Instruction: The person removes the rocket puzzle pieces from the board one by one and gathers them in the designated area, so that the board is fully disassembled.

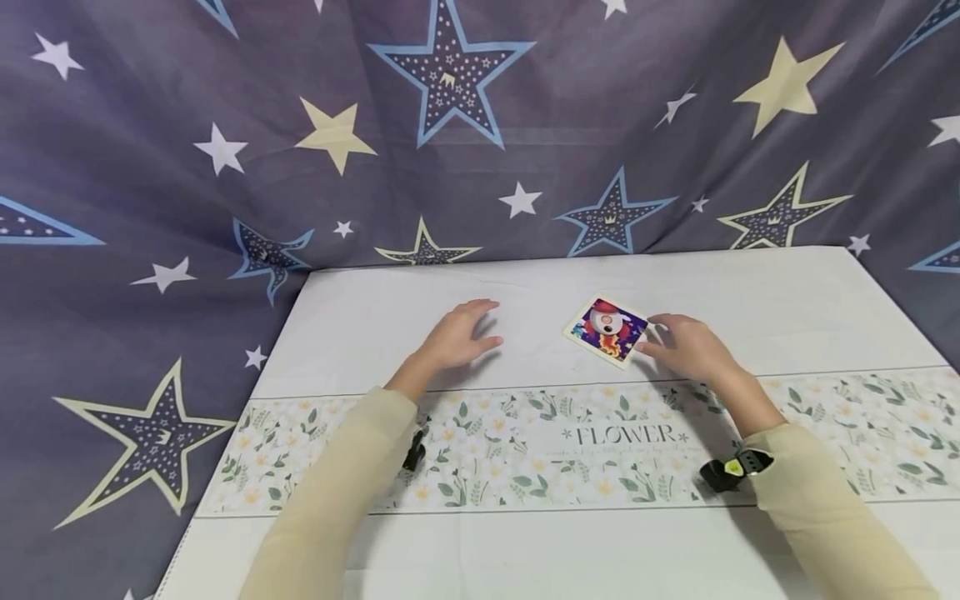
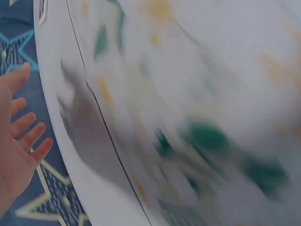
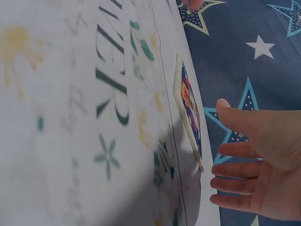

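While card [image 1: 607, 330] lies beside right hand [image 1: 693, 348] | loosely spread, empty | left hand [image 1: 453, 336] likewise | card contact unclear

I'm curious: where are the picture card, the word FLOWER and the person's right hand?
Picture card [image 1: 607, 331], head view: middle of its printed face.
Word FLOWER [image 1: 625, 435], head view: middle of the lettering.
Right hand [image 1: 692, 347], head view: back of the hand.

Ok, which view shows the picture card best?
The head view: the picture card shows its printed face almost fully. The right wrist view shows it steeply slanted; the left wrist, at most a sliver near the top edge.
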The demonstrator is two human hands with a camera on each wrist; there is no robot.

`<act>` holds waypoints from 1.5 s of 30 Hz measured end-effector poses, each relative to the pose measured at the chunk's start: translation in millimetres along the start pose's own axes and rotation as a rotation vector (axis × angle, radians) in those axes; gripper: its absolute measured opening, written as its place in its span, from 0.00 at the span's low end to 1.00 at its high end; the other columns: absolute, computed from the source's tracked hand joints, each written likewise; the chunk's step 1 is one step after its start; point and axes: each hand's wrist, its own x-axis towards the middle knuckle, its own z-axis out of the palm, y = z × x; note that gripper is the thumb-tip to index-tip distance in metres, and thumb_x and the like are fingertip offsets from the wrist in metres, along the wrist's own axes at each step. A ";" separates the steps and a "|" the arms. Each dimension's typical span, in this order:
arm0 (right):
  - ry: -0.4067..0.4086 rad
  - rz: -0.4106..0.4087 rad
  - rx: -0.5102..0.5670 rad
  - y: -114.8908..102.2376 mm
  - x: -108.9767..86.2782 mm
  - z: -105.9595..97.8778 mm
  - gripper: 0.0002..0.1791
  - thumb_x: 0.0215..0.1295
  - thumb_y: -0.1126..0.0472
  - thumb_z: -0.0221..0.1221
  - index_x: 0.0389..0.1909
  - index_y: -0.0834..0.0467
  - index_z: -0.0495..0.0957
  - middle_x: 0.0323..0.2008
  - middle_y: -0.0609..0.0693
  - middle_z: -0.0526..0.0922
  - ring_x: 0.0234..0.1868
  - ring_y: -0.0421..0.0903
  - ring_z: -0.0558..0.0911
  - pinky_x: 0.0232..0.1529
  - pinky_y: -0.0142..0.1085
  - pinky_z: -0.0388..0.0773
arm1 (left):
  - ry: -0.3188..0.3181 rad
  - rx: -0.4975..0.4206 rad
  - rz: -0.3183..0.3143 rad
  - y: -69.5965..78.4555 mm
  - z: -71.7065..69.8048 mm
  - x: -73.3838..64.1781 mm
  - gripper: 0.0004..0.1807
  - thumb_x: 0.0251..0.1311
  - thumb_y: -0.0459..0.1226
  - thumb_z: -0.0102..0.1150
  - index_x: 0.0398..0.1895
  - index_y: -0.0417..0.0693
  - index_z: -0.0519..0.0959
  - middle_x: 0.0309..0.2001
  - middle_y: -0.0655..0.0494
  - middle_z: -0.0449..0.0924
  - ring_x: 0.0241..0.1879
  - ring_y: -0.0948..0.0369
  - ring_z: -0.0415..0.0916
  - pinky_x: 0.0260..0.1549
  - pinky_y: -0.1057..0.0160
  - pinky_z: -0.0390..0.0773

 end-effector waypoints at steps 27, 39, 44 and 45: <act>0.053 -0.124 -0.091 -18.4 29.8 23.1 0.30 0.60 0.55 0.64 0.57 0.71 0.72 0.55 0.70 0.75 0.55 0.65 0.75 0.55 0.55 0.73 | -0.167 0.148 0.293 107.1 62.1 105.4 0.26 0.67 0.42 0.53 0.68 0.48 0.67 0.66 0.54 0.71 0.67 0.58 0.67 0.69 0.64 0.63; 0.045 -0.193 -0.128 -20.1 31.1 25.7 0.27 0.57 0.56 0.67 0.52 0.70 0.77 0.52 0.69 0.76 0.51 0.64 0.76 0.53 0.55 0.74 | -0.224 0.176 0.300 97.2 59.7 98.7 0.22 0.68 0.42 0.52 0.63 0.48 0.72 0.67 0.54 0.70 0.69 0.56 0.64 0.70 0.63 0.61; 0.043 -0.252 -0.131 -22.6 33.3 27.2 0.25 0.56 0.57 0.68 0.50 0.69 0.78 0.48 0.66 0.78 0.43 0.59 0.77 0.49 0.53 0.75 | -0.246 0.148 0.307 86.4 53.8 87.1 0.24 0.68 0.42 0.52 0.66 0.48 0.69 0.70 0.53 0.66 0.71 0.55 0.61 0.72 0.61 0.58; 0.042 -0.268 -0.131 -23.3 33.7 27.1 0.25 0.55 0.58 0.68 0.50 0.69 0.78 0.47 0.65 0.78 0.42 0.58 0.77 0.48 0.53 0.75 | -0.249 0.144 0.314 84.1 52.6 84.8 0.25 0.68 0.42 0.52 0.67 0.48 0.69 0.70 0.52 0.66 0.71 0.55 0.61 0.72 0.60 0.57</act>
